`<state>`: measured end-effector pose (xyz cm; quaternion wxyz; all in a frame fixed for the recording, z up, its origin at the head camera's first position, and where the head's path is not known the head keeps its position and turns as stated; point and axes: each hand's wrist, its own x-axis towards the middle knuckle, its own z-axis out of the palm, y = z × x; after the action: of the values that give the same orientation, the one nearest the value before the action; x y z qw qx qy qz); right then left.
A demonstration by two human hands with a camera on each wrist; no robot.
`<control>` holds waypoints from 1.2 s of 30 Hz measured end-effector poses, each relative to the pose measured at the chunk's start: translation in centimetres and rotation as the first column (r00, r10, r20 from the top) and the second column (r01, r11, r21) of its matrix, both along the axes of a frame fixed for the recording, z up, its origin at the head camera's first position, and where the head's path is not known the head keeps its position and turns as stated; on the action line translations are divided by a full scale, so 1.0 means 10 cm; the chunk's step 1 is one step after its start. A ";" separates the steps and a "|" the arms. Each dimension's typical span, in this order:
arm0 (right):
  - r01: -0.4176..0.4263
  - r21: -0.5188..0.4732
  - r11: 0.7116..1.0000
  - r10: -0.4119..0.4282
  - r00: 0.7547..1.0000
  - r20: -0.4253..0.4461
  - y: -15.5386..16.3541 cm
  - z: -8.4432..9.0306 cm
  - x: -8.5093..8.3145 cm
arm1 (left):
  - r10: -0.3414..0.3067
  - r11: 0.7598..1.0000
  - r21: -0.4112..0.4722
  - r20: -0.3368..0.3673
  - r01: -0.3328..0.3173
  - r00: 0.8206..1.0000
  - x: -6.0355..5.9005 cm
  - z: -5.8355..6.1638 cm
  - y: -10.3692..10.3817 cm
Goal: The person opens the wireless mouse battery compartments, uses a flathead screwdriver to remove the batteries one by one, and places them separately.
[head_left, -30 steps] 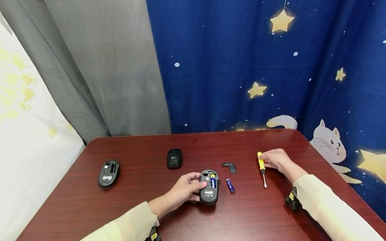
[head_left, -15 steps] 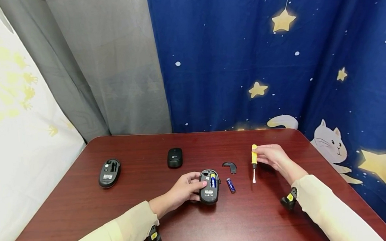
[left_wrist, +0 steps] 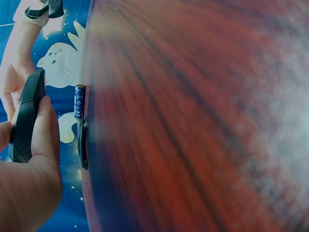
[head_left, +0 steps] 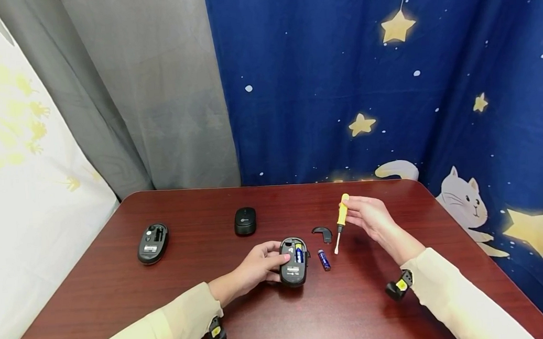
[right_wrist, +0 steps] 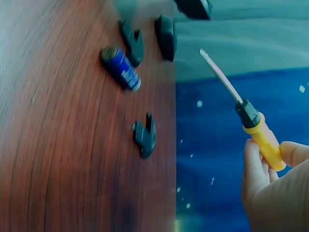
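Near the middle of the head view, the left hand [head_left: 259, 265] holds an upturned black mouse [head_left: 293, 261] on the dark red tabletop [head_left: 119, 295], its fingers [head_left: 278, 259] curled round the left edge and the thumb lying over the underside. The battery bay is uncovered — one blue cell sits inside it. Just right of the mouse a loose blue battery [head_left: 323, 260] lies on the wood, and slightly above that rests a small curved black cover [head_left: 322, 233].

To the right of centre, the right hand [head_left: 368, 216] is raised above the tabletop, its fingers pinching the yellow handle of a screwdriver [head_left: 340, 222]; the shaft points down and a little left, its tip hanging between the cover and the loose battery.

Further toward the left — a second upturned mouse [head_left: 152, 244], and a third mouse [head_left: 245, 221] right way up above the held one.
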<state>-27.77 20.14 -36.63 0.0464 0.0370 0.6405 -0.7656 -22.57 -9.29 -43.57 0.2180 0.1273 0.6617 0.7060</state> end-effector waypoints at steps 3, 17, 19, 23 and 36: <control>-0.007 -0.026 1.000 0.006 1.000 -0.027 -0.07 0.04 0.03 | 0.000 1.000 -0.001 0.002 0.000 1.000 0.00 0.00 0.00; 0.047 -0.027 0.999 -0.053 0.954 -0.294 -0.41 0.11 0.17 | -0.004 1.000 0.010 0.006 0.004 1.000 -0.01 -0.01 -0.01; 0.040 -0.029 0.999 -0.047 0.942 -0.333 -0.45 0.11 0.19 | -0.002 1.000 0.010 0.006 0.002 1.000 -0.02 -0.01 -0.01; 0.037 -0.024 0.999 -0.043 0.920 -0.389 -0.54 0.11 0.23 | 0.000 1.000 0.011 0.005 0.000 1.000 -0.02 -0.01 -0.01; -0.013 0.154 0.988 0.108 0.769 -0.629 -0.70 0.07 0.41 | -0.001 1.000 -0.008 0.013 0.001 1.000 -0.02 0.01 -0.01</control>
<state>-23.64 13.15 -35.92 -0.1510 -0.2414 0.6716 -0.6840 -22.77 -9.35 -43.49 0.2232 0.1220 0.6629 0.7041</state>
